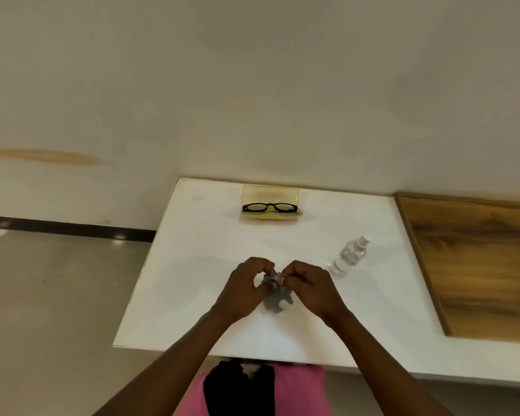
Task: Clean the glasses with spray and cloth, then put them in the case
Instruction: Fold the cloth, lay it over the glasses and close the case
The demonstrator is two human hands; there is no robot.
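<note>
Black-framed glasses point(270, 207) lie in the open yellow translucent case point(270, 196) at the back of the white table point(198, 265), its lid standing up behind them. A small grey cloth point(278, 298) hangs crumpled between my hands near the table's middle. My left hand point(246, 289) and my right hand point(308, 288) each pinch the cloth's upper edge, fingertips close together. A clear spray bottle point(350, 256) with a white nozzle stands to the right of my right hand, apart from it.
A wooden panel point(478, 265) borders the table on the right. The table's left edge drops to a grey floor point(51, 310). A pale wall point(252, 85) rises right behind the case.
</note>
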